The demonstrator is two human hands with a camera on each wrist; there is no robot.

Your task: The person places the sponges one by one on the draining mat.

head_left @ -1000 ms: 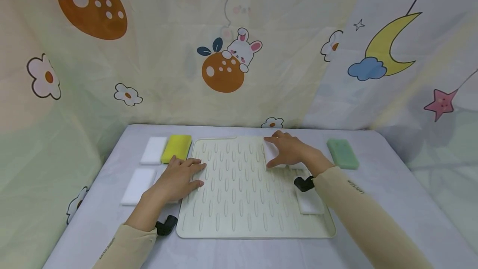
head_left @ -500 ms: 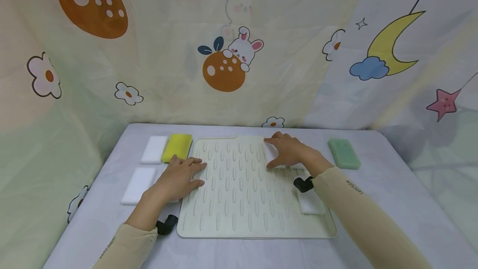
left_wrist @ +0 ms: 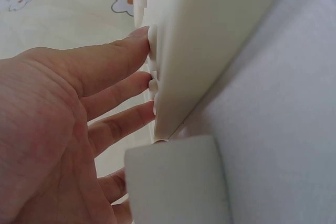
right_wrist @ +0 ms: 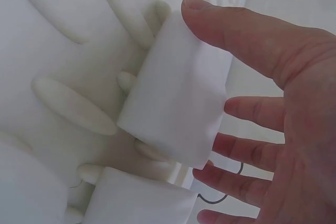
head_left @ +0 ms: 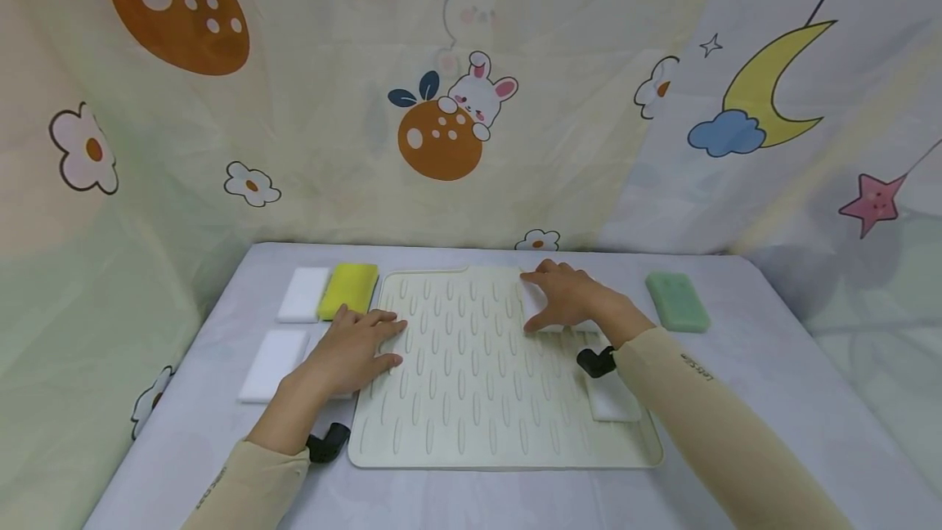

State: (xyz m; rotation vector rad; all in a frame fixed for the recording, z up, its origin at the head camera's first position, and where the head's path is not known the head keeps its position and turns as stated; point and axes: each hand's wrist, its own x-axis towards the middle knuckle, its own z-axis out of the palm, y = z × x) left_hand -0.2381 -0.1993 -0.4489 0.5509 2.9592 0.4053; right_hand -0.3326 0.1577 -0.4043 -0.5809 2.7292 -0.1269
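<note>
Our right grip (head_left: 572,294) pinches a white block (right_wrist: 176,87) by its edges near the far right corner of the ribbed mat (head_left: 471,399); our left grip (head_left: 356,350), spread wide, rests on the mat's left edge. We judge the block light, soft and easily dented, best taken gently across opposite sides.

We see ridged mat (head_left: 456,391), matt, rubbery-looking; white blocks (right_wrist: 173,93), smooth matt foam by look; yellow block (head_left: 349,291) and green block (head_left: 677,302), matt, foam-like too; tablecloth (head_left: 471,501), smooth matt cloth; backdrop (head_left: 316,105), printed cloth, lightly creased; sleeves (head_left: 728,432), matt cloth.
</note>
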